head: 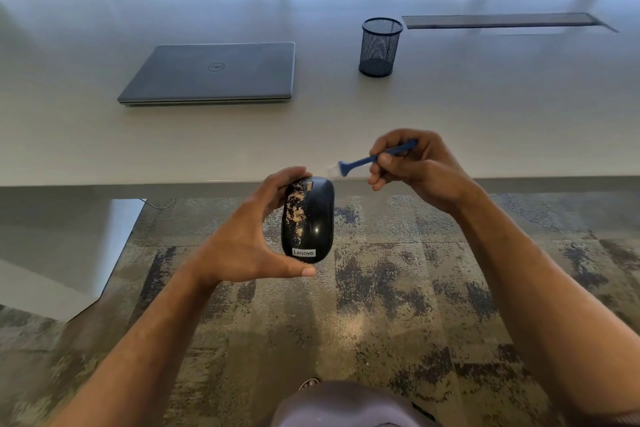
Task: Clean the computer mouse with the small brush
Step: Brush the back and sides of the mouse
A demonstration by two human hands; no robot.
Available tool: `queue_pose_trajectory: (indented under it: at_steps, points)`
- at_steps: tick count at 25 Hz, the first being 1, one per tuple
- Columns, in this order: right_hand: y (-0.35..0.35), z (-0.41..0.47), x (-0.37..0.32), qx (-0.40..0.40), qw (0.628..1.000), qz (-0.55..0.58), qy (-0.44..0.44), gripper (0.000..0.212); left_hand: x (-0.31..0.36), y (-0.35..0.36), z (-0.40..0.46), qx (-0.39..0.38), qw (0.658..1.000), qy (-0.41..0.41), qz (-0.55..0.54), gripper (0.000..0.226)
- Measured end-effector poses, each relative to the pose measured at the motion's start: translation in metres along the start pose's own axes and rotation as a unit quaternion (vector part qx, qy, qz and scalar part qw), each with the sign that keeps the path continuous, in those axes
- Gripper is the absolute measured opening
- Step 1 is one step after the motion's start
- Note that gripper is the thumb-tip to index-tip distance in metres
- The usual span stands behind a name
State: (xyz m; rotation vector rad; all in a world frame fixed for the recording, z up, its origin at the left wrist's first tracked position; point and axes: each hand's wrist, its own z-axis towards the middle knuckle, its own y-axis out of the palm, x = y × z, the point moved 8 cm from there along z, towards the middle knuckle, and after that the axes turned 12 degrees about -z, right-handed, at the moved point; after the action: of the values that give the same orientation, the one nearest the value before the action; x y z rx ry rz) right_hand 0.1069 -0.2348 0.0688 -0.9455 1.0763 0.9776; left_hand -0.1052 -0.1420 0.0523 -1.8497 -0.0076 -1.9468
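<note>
We see one mouse (308, 220), pinched between our left hand (252, 246) thumb and fingers (289, 174), before the surface (104, 135) edge. Our right hand (412, 166) fingers pinch one small brush (372, 159), bristles just beyond the mouse. One laptop (214, 73) and one mesh cup (380, 47) lie farther off.

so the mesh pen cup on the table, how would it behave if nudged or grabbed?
The mesh pen cup looks empty and wire-thin, so probably light and easy to slide on the smooth table. It is taller than wide, so a high push may tip it; once down, it would likely roll.
</note>
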Motion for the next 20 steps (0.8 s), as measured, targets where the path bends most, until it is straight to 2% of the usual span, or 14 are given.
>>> queue_pose_trajectory:
  at_steps: [10,15,20]
  points:
    - [0.016,-0.043,0.017,0.052,0.999,0.016,0.000,0.013,-0.004,-0.007,0.000,0.021,1.000,-0.003,0.010,0.117]
    - [0.012,-0.042,0.006,0.122,0.991,0.046,-0.018,0.015,-0.001,-0.002,0.004,0.015,1.000,0.004,0.005,0.115]
    - [0.022,-0.054,0.020,0.125,0.991,0.038,0.010,0.012,-0.003,-0.004,0.002,0.018,1.000,0.004,0.002,0.116]
